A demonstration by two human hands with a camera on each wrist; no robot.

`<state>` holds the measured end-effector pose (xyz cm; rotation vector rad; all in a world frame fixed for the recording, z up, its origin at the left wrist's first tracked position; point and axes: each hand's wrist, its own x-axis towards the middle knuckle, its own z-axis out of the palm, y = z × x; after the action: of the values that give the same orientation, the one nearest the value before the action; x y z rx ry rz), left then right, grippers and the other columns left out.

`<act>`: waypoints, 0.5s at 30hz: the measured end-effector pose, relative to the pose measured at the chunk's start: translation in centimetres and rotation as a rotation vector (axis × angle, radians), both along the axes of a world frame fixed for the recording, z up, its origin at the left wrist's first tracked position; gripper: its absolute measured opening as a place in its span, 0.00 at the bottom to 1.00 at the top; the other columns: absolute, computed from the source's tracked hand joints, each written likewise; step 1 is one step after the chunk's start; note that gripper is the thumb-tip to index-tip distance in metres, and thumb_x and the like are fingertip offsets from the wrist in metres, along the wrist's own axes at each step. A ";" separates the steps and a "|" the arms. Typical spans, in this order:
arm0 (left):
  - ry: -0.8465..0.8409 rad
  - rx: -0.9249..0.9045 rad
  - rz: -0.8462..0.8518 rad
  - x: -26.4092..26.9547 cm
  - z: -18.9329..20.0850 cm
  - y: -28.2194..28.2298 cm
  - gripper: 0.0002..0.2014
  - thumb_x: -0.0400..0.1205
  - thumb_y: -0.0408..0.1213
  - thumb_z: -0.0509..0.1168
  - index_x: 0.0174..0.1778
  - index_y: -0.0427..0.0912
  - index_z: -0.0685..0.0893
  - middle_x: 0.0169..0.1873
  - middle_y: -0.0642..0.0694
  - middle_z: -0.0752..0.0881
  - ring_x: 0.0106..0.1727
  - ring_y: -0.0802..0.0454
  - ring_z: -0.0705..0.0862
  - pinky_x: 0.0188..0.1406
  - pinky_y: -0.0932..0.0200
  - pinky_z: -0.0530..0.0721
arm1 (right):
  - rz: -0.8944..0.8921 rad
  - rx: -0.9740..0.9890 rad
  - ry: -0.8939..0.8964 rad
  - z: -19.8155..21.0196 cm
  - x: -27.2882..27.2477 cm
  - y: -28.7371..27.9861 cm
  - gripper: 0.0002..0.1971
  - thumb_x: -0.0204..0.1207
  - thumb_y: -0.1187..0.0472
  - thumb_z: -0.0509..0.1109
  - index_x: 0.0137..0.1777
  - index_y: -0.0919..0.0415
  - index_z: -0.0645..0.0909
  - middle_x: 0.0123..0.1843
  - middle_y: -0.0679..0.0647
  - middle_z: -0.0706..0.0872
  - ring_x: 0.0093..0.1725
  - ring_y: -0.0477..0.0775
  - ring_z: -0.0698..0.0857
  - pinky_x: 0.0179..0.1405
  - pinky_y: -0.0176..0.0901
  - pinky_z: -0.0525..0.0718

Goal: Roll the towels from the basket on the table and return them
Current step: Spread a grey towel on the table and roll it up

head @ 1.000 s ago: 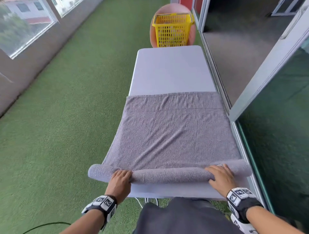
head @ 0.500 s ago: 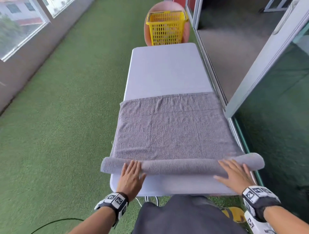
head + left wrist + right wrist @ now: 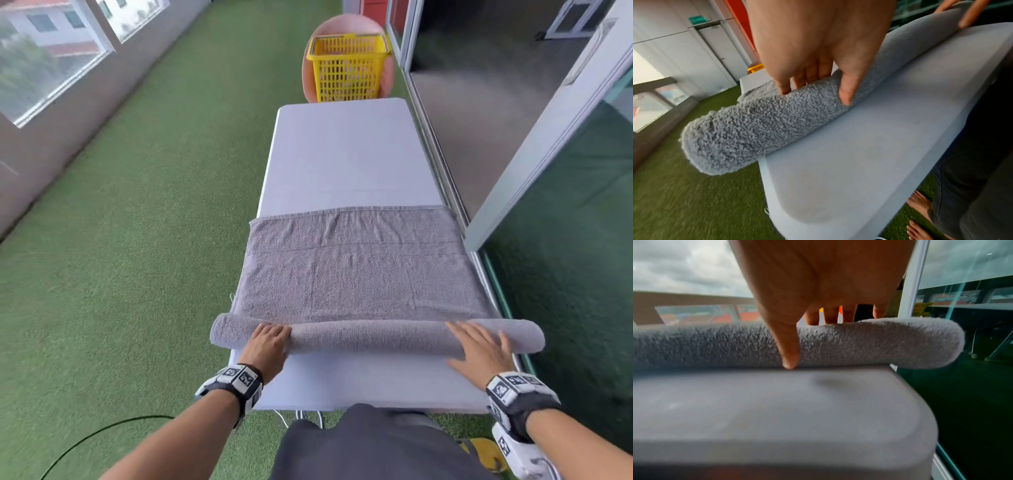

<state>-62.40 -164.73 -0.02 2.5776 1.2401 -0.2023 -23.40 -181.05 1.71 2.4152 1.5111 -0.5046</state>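
A grey towel point(image 3: 356, 274) lies across the near half of the white table point(image 3: 342, 154), its near end wound into a roll point(image 3: 370, 337) that overhangs both table sides. My left hand point(image 3: 269, 342) grips the roll near its left end, fingers curled over the top and thumb on the near side point(image 3: 816, 91). My right hand point(image 3: 479, 346) presses on the roll near its right end with fingers spread and straight, thumb down the near face point(image 3: 813, 331). A yellow basket point(image 3: 347, 68) stands past the table's far end.
Green turf point(image 3: 154, 240) covers the floor to the left. A glass sliding door and its frame point(image 3: 548, 154) run close along the table's right side. A cable point(image 3: 102, 435) lies on the turf at my lower left. My bare feet point(image 3: 920, 211) are under the near edge.
The roll has travelled a little farther up the table and grown thicker. My left fingers, flat half a second ago, now curl over it. The right hand stays flat.
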 end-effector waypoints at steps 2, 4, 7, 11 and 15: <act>-0.016 0.038 0.023 -1.1 0.2 -0.3 0.20 0.80 0.37 0.65 0.69 0.41 0.79 0.64 0.46 0.84 0.66 0.47 0.80 0.73 0.52 0.70 | -0.030 0.038 0.023 -0.9 -1.1 0.1 0.33 0.76 0.49 0.70 0.81 0.44 0.62 0.80 0.42 0.69 0.80 0.48 0.64 0.82 0.62 0.50; -0.051 0.059 0.039 -3.1 0.1 -1.2 0.16 0.75 0.36 0.70 0.60 0.43 0.85 0.54 0.48 0.88 0.56 0.50 0.86 0.65 0.52 0.80 | -0.048 0.111 0.078 -1.4 -2.2 0.7 0.30 0.73 0.52 0.72 0.76 0.46 0.71 0.74 0.44 0.76 0.76 0.49 0.70 0.82 0.58 0.51; -0.100 0.116 0.047 -6.1 -1.1 -3.0 0.13 0.68 0.39 0.74 0.48 0.47 0.85 0.42 0.53 0.88 0.43 0.54 0.86 0.49 0.49 0.88 | 0.010 0.100 0.133 -1.7 -3.2 0.9 0.25 0.70 0.44 0.70 0.69 0.42 0.77 0.68 0.41 0.81 0.70 0.48 0.75 0.79 0.51 0.55; -0.016 -0.072 0.003 -5.8 -0.6 -4.2 0.20 0.78 0.54 0.48 0.55 0.50 0.80 0.49 0.58 0.81 0.51 0.60 0.76 0.65 0.56 0.75 | 0.042 -0.115 0.141 -0.3 -1.6 0.2 0.06 0.66 0.43 0.63 0.40 0.42 0.75 0.51 0.41 0.84 0.55 0.48 0.80 0.61 0.48 0.70; -0.035 0.011 0.012 -4.6 -0.9 -3.4 0.25 0.82 0.51 0.44 0.70 0.48 0.75 0.61 0.53 0.82 0.60 0.56 0.78 0.71 0.50 0.73 | 0.004 -0.214 0.192 0.7 0.2 0.8 0.15 0.73 0.47 0.61 0.59 0.37 0.80 0.66 0.41 0.80 0.67 0.48 0.77 0.72 0.54 0.65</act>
<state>-67.01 -168.13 -0.95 2.5709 1.2474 -0.1470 -23.18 -180.29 2.39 2.2525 1.4502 -0.8722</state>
